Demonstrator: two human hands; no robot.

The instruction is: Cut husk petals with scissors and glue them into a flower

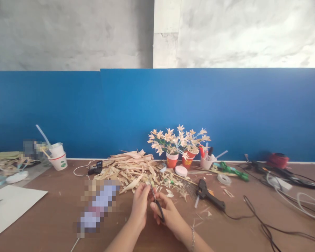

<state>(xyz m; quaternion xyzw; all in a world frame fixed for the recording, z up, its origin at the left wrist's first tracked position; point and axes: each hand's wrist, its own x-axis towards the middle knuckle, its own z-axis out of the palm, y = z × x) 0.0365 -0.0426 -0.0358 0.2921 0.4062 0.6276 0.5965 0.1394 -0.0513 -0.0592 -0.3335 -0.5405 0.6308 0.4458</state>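
Note:
My right hand (168, 212) is closed round the handles of a pair of scissors (159, 207), whose blades point up and away beside my left fingers. My left hand (140, 203) is closed in a pinch just left of the blades. A small pale piece shows at its fingertips, too small to name. Right behind both hands lies a heap of dry husk strips (131, 168), tan and curled. Pale star-shaped cut pieces (183, 194) are scattered at the heap's right side.
Two red paper cups of pale flowers (172, 160) stand by the blue partition (120, 112). A black glue gun (208, 196) lies to the right, its cord trailing. Rolls of tape (224, 179), cables and a tool cup (207, 162) sit farther right. Left are a blurred-out object (98, 206) and white cups (58, 161).

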